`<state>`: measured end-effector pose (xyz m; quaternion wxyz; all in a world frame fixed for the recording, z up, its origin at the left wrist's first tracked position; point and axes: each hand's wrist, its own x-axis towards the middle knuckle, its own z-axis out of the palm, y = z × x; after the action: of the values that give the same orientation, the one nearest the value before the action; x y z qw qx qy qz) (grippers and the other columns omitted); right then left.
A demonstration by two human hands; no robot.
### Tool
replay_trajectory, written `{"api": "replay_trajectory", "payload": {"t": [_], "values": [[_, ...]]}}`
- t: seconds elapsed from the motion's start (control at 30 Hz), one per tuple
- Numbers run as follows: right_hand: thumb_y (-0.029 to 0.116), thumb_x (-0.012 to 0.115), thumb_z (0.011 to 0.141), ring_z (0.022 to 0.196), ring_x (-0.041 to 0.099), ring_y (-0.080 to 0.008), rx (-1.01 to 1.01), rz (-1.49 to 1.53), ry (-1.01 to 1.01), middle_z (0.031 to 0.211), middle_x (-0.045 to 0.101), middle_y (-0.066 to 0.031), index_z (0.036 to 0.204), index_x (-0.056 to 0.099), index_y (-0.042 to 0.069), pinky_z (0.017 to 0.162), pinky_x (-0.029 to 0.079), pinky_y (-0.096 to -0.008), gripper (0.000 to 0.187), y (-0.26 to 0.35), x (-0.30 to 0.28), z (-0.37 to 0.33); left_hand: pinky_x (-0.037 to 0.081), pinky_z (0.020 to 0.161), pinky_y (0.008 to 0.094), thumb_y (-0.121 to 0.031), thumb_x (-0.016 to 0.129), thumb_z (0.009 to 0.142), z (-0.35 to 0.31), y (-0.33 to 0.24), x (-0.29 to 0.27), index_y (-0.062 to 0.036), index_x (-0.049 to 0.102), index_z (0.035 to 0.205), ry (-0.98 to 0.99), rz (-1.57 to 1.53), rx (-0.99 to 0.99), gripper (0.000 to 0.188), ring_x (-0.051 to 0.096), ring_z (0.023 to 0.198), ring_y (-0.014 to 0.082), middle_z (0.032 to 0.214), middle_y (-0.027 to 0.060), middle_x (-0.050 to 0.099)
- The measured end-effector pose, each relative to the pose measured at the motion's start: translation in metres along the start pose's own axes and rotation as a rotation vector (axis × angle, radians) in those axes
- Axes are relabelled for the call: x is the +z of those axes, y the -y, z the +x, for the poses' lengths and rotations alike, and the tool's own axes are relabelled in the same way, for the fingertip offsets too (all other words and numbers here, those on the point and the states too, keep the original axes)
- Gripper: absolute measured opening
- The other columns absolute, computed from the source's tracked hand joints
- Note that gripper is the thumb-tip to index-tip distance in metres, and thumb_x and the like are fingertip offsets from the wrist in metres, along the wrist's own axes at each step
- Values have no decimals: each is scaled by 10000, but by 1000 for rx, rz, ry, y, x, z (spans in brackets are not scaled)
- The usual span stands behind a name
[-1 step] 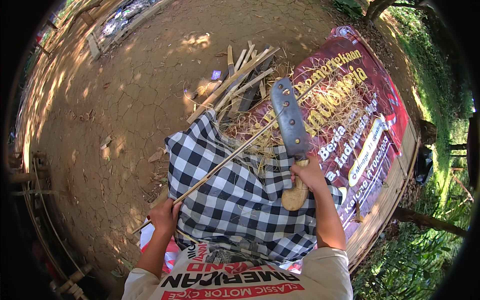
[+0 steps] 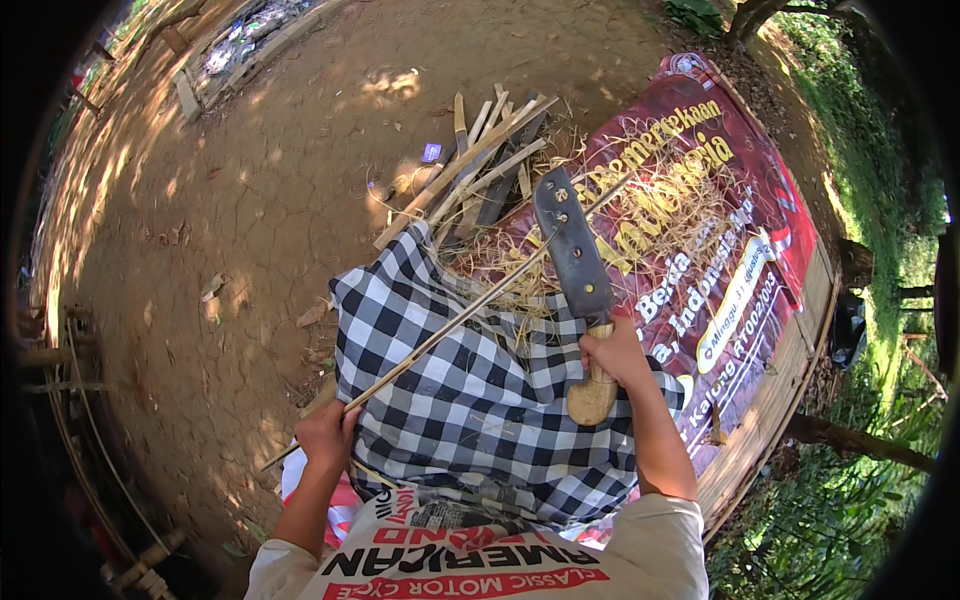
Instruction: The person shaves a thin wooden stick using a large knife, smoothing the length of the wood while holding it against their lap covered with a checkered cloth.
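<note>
My left hand (image 2: 325,435) is closed around the lower part of a long thin wooden stick (image 2: 440,342), whose end pokes out past the fist. The stick slants up to the right across my lap and appears to pass through a hole in a dark, flat metal blade (image 2: 582,278); its far end shows beyond. My right hand (image 2: 614,352) grips the blade by its thick, pale wooden handle (image 2: 593,396), holding it nearly upright. Under both hands a black-and-white checkered cloth (image 2: 420,430) covers my lap. Thin curly shavings (image 2: 640,225) lie behind the blade.
A pile of split wooden strips (image 2: 470,170) lies on the bare earth (image 2: 230,200) ahead. To the right, a dark red printed banner (image 2: 770,190) covers a slatted bamboo platform (image 2: 745,470). A small purple packet (image 2: 431,152) sits left of the strips.
The blade has shifted slightly down and tilted a little to the left. The stick's far end has come a short way down toward the blade. My left hand has barely moved.
</note>
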<state>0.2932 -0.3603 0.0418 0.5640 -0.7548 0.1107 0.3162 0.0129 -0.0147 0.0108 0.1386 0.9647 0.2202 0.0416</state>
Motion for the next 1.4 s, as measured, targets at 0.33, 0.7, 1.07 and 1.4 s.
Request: {"api": "replay_trajectory", "payload": {"t": [0.33,0.7,1.07,1.4], "values": [[-43,640,726,510,590,-193,94,85,122,657,590,-102,842,565,-38,489,503,-330,138,1,2,-10,401,499,433,-268,731,786,5,0,3,-70,550,693,-41,-51,63,284,551,549,343,592,123,539],[-44,623,712,502,581,-164,40,-12,140,640,589,-87,835,568,-39,492,497,-308,135,-9,16,-11,397,492,427,-253,734,781,2,2,-2,-60,528,684,-44,-70,48,299,548,545,344,594,130,537],[-35,625,723,512,585,-158,60,-57,179,645,597,-83,853,586,-50,486,481,-287,136,-12,25,-16,391,486,427,-243,732,784,8,-3,-4,-66,521,678,-21,-69,82,295,545,535,347,589,133,536],[-29,620,736,525,592,-161,74,43,216,638,592,-84,841,575,-40,501,489,-295,115,-14,30,-22,420,513,438,-271,717,800,5,2,0,-70,538,690,28,-57,31,290,573,579,348,623,135,563]]}}
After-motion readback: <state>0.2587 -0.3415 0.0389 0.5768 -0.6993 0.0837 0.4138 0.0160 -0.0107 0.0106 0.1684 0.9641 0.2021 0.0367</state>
